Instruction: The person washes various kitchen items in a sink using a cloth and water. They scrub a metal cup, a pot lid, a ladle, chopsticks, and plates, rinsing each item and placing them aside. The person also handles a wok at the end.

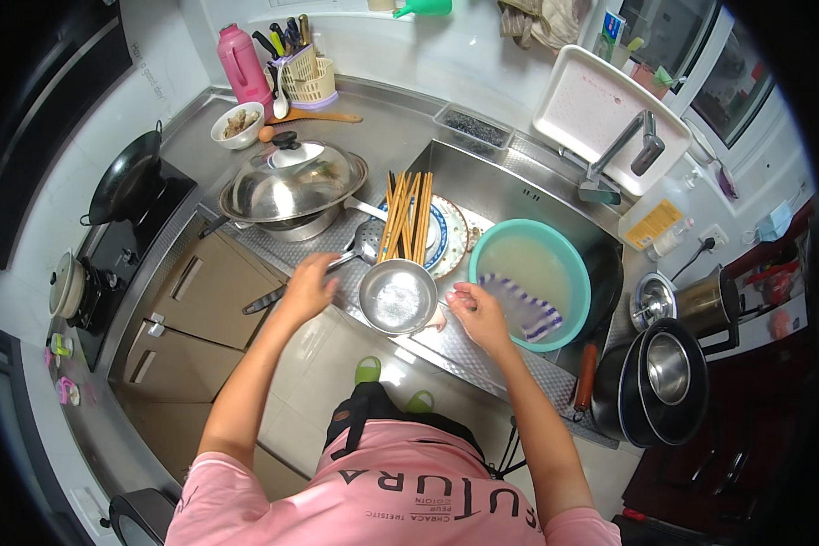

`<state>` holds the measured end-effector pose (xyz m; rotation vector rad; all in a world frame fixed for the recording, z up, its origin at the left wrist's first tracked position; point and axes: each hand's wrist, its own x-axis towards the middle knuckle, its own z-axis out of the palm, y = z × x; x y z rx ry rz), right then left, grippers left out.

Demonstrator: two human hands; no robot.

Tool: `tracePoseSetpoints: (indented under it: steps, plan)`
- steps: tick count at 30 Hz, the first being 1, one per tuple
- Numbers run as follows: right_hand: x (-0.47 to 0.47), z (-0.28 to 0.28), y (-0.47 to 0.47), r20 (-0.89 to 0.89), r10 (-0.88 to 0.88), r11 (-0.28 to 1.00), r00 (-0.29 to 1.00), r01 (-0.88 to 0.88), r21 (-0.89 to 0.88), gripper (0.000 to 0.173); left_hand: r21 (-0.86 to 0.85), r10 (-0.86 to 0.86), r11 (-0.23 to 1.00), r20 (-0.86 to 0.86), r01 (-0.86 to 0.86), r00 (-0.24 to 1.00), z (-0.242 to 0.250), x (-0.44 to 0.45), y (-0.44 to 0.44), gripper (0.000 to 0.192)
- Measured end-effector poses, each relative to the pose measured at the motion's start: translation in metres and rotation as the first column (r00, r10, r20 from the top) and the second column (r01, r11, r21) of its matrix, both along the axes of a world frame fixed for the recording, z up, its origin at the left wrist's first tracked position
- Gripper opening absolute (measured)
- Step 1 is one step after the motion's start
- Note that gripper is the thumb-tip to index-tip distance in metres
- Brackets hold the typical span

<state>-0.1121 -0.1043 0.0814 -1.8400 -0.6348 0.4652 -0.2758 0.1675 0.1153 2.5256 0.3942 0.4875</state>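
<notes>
My left hand point(306, 290) hovers with loosely spread fingers over the handle of a metal skimmer point(367, 242); whether it touches the handle is hard to tell. On the counter's front edge, between my hands, is a round metal bowl point(397, 297). My right hand point(479, 315), fingers bent and holding nothing, is between that bowl and a turquoise basin point(582, 293). Cloudy water fills the basin, and a striped cloth point(539, 315) lies in it. Behind the bowl, a bundle of wooden chopsticks point(404, 215) lies across stacked patterned plates point(456, 228).
A lidded wok point(300, 181) stands left of the plates. The basin sits in a steel sink point(484, 170) below a faucet point(618, 153). Stacked dark pots point(628, 396) crowd the right end. A pink thermos point(242, 65) and a knife holder point(307, 75) are at the back left.
</notes>
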Motion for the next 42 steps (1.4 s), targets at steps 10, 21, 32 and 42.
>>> tracePoseSetpoints:
  steps: [10, 21, 32, 42]
  plan:
    - [-0.023, -0.001, 0.018, -0.036, 0.003, 0.963, 0.999, -0.013, -0.268, 0.049, 0.037, 0.225, 0.966, -0.611, -0.256, 0.759, 0.002, 0.166, -0.036, 0.121]
    - [-0.040, 0.005, 0.027, -0.355, -0.036, 0.995, 0.934, 0.001, -0.098, 0.055, 0.215, 0.496, 0.853, -0.621, -0.476, 0.607, -0.016, 0.212, -0.052, 0.123]
    - [-0.042, 0.025, 0.000, -0.528, -0.072, 0.975, 0.846, 0.172, 0.143, 0.053, 0.201, 0.488, 0.867, -0.528, -0.457, 0.695, -0.030, 0.227, -0.047, 0.100]
    - [-0.021, 0.012, -0.058, -0.414, -0.204, 0.964, 0.887, 0.257, 0.075, 0.052, 0.099, 0.451, 0.880, -0.482, -0.464, 0.752, -0.039, 0.234, -0.040, 0.081]
